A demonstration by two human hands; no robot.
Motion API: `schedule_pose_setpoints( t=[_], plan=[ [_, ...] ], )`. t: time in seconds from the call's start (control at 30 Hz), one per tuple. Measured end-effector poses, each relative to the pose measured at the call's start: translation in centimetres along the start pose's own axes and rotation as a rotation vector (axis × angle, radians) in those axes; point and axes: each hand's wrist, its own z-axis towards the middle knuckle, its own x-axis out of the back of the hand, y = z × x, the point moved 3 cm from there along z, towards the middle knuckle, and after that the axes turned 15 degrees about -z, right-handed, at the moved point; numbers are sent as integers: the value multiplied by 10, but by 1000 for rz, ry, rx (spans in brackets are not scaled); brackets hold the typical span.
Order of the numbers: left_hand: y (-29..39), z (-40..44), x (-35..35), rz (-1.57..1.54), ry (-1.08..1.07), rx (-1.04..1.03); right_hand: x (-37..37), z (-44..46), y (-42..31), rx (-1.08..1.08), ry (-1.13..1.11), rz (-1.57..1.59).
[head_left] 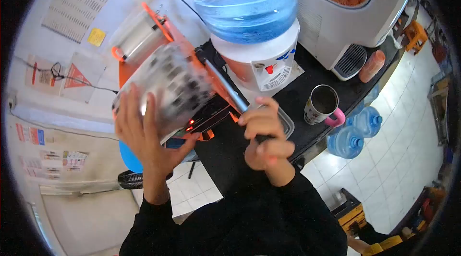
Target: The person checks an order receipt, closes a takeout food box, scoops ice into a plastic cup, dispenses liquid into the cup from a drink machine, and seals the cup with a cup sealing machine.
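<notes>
My left hand presses with spread fingers against a pale, dark-patterned object, blurred by motion and tilted over an orange stand. Below that object a black device shows small red lights. My right hand has its fingers wrapped round the dark handle of a tool with a metal shaft, which points up and left toward the patterned object. Just behind my right hand is a clear plastic container, partly hidden.
A water dispenser with a blue bottle stands behind. To the right are a white machine, a mug with a pink handle and a pink cup. Water bottles sit on the floor.
</notes>
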Motion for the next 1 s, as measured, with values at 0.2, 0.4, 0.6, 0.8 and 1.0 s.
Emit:
schedule_pose_setpoints(
  t=[0.2,0.4,0.6,0.8,1.0],
  plan=[
    [-18,-70,25,-471,552,-87,-39,79,8,-66,80,20],
    [-5,-179,-73,-1377,9,604,-117,184,43,-186,-217,-30],
    [-32,-250,-210,-2228,275,1684,-225,252,180,-87,-384,-439],
    [-50,-273,-268,-2563,310,1341,-251,244,159,-298,-839,-1038],
    [-22,-277,-217,-2154,19,1524,-167,250,97,86,-1047,-602]
  ],
)
